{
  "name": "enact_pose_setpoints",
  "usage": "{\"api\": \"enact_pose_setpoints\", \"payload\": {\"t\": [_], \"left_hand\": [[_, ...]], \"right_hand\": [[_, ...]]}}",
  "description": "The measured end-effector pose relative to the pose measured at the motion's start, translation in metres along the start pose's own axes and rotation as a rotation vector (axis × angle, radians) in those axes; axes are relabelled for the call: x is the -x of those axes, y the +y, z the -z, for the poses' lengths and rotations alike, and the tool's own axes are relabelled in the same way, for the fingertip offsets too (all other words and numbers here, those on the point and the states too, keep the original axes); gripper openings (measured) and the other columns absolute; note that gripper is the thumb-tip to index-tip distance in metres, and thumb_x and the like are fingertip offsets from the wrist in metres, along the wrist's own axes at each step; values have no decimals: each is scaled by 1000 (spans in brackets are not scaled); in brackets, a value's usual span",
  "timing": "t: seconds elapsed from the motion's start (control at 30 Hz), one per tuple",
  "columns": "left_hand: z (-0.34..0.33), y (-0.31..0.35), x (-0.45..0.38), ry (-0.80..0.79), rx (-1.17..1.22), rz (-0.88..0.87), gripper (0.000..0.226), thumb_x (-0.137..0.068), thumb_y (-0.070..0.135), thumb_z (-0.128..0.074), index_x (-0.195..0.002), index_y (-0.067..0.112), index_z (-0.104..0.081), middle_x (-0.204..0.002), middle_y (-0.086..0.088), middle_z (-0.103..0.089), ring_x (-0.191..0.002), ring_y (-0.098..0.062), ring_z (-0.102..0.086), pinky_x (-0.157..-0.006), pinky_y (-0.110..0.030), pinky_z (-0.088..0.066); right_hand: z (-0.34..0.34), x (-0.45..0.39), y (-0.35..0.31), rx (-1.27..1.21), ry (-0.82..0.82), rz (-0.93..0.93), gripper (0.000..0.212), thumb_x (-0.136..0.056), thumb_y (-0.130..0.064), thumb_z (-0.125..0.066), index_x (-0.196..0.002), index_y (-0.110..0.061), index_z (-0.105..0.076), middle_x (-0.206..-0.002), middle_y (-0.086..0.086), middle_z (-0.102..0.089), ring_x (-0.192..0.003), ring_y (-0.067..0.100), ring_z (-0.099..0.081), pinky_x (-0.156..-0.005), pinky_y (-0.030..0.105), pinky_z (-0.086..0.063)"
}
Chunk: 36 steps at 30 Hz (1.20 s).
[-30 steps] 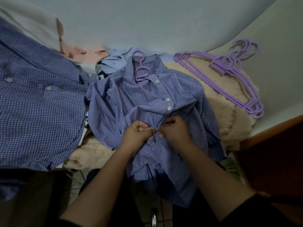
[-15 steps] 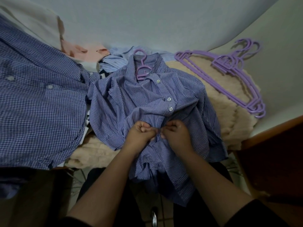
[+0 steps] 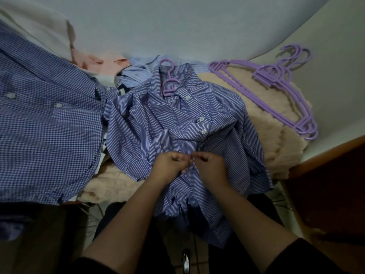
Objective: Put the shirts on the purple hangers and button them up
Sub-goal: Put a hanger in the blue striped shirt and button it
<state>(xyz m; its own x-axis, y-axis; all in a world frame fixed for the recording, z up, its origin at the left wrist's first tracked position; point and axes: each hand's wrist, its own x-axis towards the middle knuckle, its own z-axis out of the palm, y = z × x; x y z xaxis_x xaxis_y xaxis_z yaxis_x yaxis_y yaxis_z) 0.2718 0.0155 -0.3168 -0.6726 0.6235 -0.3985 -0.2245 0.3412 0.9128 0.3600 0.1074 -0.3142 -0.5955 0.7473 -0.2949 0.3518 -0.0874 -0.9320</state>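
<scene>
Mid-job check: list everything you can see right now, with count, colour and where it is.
striped shirt: one, blue and white, centre, on a hanger, partly buttoned
hanger in shirt: one, purple, hook out of the collar
spare hangers: a stack, purple, count unclear, right
checked shirt: one, blue and white, left
pale blue garment: behind the striped shirt
peach cloth: rear left
fuzzy blanket: beige, underneath
left hand: pinches the placket
right hand: pinches the placket

Purple hanger (image 3: 169,81): only hook and neck show, shoulders hidden inside the striped shirt (image 3: 177,119). Checked shirt (image 3: 45,125): cut off at frame left. Button between the fingertips of left hand (image 3: 169,165) and right hand (image 3: 209,165): too small to tell.
</scene>
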Motion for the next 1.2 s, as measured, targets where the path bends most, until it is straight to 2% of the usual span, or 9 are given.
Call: {"api": "enact_pose_setpoints", "payload": {"t": [0.1, 0.2, 0.47, 0.6, 0.77, 0.97, 1.03, 1.1, 1.2], "left_hand": [[-1, -1, 0, -12, -19, -1, 10, -84, 3, -70, -77, 10, -72, -58, -7, -63, -55, -15, -54, -64, -28, -46], [-2, 1, -2, -12, -37, 11, 10, -85, 2, -69, -76, 8, -70, -54, -3, -62, -47, -9, -54, -53, -21, -47], [2, 6, -6, -74, 21, 103, 13, -88, 1, -62, -77, 5, -67, -56, -5, -60, -41, -8, -53, -42, -20, -46], [4, 7, -4, -99, 44, 108, 10, -88, 3, -64, -79, 6, -68, -60, -6, -62, -46, -9, -55, -45, -20, -47], [2, 5, 4, -35, 149, 73, 6, -89, 4, -63, -88, 7, -69, -69, -5, -66, -57, -11, -59, -55, -19, -51], [3, 26, 10, 13, 219, 19, 8, -88, 5, -65, -93, 10, -67, -77, -5, -66, -62, -11, -58, -55, -22, -46], [5, 40, 9, 40, 205, -15, 7, -88, 5, -64, -91, 11, -66, -74, -6, -63, -60, -10, -56, -51, -21, -42], [8, 58, 7, 68, 200, -55, 6, -90, 4, -62, -91, 9, -65, -68, -4, -60, -54, -7, -55, -47, -19, -41], [18, 86, 0, 106, 135, -134, 7, -90, 7, -62, -97, 7, -66, -71, -4, -63, -57, -7, -59, -50, -16, -45]], "right_hand": [[2, -2, 2, -82, 17, -75, 16, -90, -2, -58, -100, -3, -70, -70, -1, -63, -59, 8, -54, -53, 17, -46], [4, -3, 3, -116, 11, -95, 16, -89, 0, -57, -97, -3, -70, -67, 1, -63, -55, 9, -51, -46, 15, -41], [7, -1, 6, -104, -29, -34, 16, -88, 0, -58, -96, -6, -71, -66, 2, -64, -54, 4, -55, -52, 15, -47], [7, -2, 7, -83, -40, -25, 17, -90, -1, -57, -98, -7, -70, -70, 3, -65, -59, 9, -56, -52, 15, -47], [10, -2, 4, -116, -91, -13, 19, -91, -3, -58, -105, -11, -69, -80, -6, -67, -71, 9, -63, -64, 20, -54], [24, -1, -25, -106, -116, 91, 27, -87, -5, -63, -113, -11, -66, -88, -9, -66, -77, -1, -60, -65, 8, -49], [29, -5, -38, -64, -94, 149, 25, -86, -7, -65, -111, -9, -67, -91, -4, -67, -82, 3, -61, -68, 6, -48], [33, -11, -52, -19, -73, 206, 23, -87, -11, -66, -110, -9, -69, -94, 0, -68, -86, 8, -61, -71, 9, -49], [33, -24, -77, 17, -53, 270, 23, -88, -11, -64, -110, -10, -69, -95, 0, -69, -79, 2, -62, -75, 19, -51]]}}
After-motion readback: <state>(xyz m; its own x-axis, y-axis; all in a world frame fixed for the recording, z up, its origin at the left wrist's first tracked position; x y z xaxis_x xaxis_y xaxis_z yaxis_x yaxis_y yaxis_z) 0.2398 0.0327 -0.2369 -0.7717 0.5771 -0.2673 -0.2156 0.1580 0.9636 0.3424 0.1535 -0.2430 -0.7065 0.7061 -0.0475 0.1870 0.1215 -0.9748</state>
